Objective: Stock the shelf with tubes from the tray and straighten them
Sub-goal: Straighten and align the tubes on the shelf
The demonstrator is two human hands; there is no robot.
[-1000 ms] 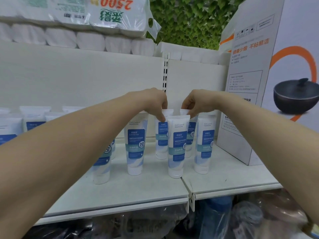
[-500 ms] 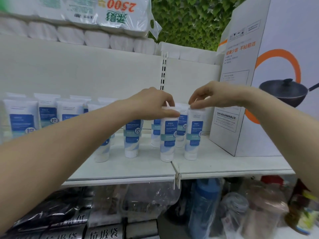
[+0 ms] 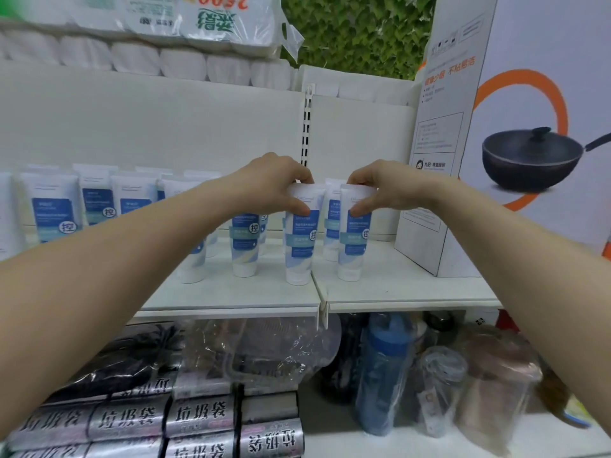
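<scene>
both arms reach in from the lower corners of the frame and meet at the middle. the left hand (image 3: 276,183) grips the flat top end of a white and blue tube (image 3: 300,238), its fingers (image 3: 299,175) curled over the top and the thumb pressed on the front of the label. the right hand (image 3: 375,186) holds a second tube (image 3: 353,236) the same way, fingers bent over the crimped top and the thumb on the front. both tubes stand upright on their caps near the front edge of the white shelf (image 3: 396,294), one on each side of the seam between two shelf boards, just beside each other but apart. a third tube (image 3: 331,223) stands behind, between them. more tubes (image 3: 244,246) line up towards the left of the frame, partly hidden by the left forearm. a large white box with a pan pictured on it (image 3: 515,133) stands on the shelf at the right. packs of paper rolls (image 3: 185,44) fill the upper left. at the bottom of the frame, rolls of bin bags (image 3: 198,421) lie at the lower left, and a blue bottle (image 3: 383,368) wrapped in plastic stands right of centre.
</scene>
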